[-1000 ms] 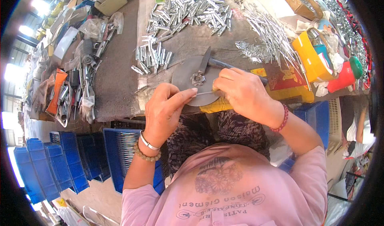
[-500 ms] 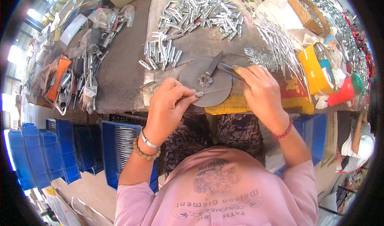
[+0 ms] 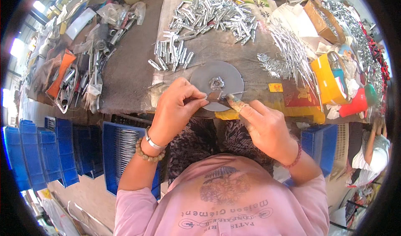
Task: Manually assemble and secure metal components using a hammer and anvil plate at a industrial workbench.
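Note:
My left hand (image 3: pixel 183 98) pinches a small metal piece between thumb and fingertips; a thin metal rod (image 3: pixel 239 93) extends from there to the right. In my right hand (image 3: pixel 265 125) is a small dark hammer (image 3: pixel 216 97), its handle mostly hidden by the fingers. The hammer's head is low over the near part of a round grey metal disc (image 3: pixel 204 78), close to the left fingertips. Whether it touches the piece, I cannot tell. A small ring-shaped metal part (image 3: pixel 216 83) sits at the disc's middle.
Beyond the disc lies a heap of short metal sleeves (image 3: pixel 213 16). To the right are small springs (image 3: pixel 269 64), long thin rods (image 3: pixel 292 48) and a yellow box (image 3: pixel 329 79). Tools (image 3: pixel 64 83) crowd the left. Blue crates (image 3: pixel 109 161) stand below the bench; a person (image 3: pixel 374 154) is far right.
The hammer has come down and toward me, from beyond the disc's middle to near my left fingertips. My right hand moved nearer with it; my left hand stayed almost in place.

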Demonstrator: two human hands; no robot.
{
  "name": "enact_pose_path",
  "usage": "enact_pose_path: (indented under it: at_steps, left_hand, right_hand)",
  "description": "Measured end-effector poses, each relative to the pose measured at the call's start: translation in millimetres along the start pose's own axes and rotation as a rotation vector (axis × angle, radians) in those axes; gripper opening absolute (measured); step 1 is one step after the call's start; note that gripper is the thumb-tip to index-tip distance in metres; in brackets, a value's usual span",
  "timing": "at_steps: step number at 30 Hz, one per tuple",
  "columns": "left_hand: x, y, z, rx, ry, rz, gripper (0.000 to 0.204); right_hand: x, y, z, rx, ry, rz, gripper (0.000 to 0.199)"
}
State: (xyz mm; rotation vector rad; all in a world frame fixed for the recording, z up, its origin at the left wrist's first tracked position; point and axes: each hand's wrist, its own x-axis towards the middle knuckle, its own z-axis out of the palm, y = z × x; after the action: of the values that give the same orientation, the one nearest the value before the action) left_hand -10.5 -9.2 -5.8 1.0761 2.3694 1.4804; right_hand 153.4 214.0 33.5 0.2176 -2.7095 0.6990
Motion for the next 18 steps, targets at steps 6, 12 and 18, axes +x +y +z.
enact_pose_path:
  at_steps: [6, 12, 18]
  left_hand:
    - [-2, 2, 2, -0.009, 0.038, 0.020, 0.016]
    - [-3, 3, 0, 0.039, 0.024, -0.017, 0.016]
    - [-4, 2, 3, 0.012, 0.075, 0.040, 0.016]
  right_hand:
    - [3, -13, -10, 0.082, 0.301, -0.048, 0.060]
    - [-1, -2, 3, -0.031, 0.046, 0.034, 0.055]
    - [-2, -11, 3, 0.070, 0.301, -0.039, 0.057]
